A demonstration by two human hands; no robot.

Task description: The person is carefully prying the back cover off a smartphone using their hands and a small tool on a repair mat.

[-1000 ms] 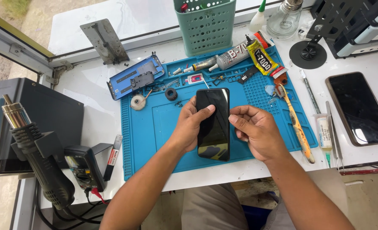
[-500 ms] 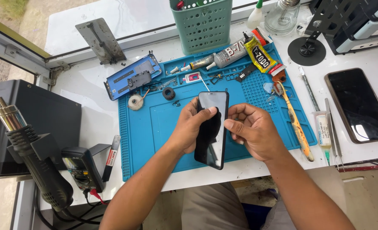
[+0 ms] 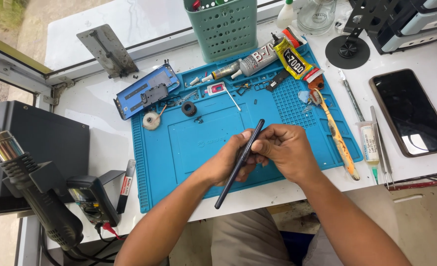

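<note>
From the head camera, the person is holding a dark phone (image 3: 239, 165) edge-on above the blue mat (image 3: 189, 143), near its front edge. The left hand (image 3: 228, 160) is gripping it from behind, fingers curled around the body, while the right hand (image 3: 287, 150) is pinching its upper edge with closed fingertips. This looks like the inspecting stage, checking the side seam. A next move would call for a steady two-handed grip while the phone is tilted flat.
</note>
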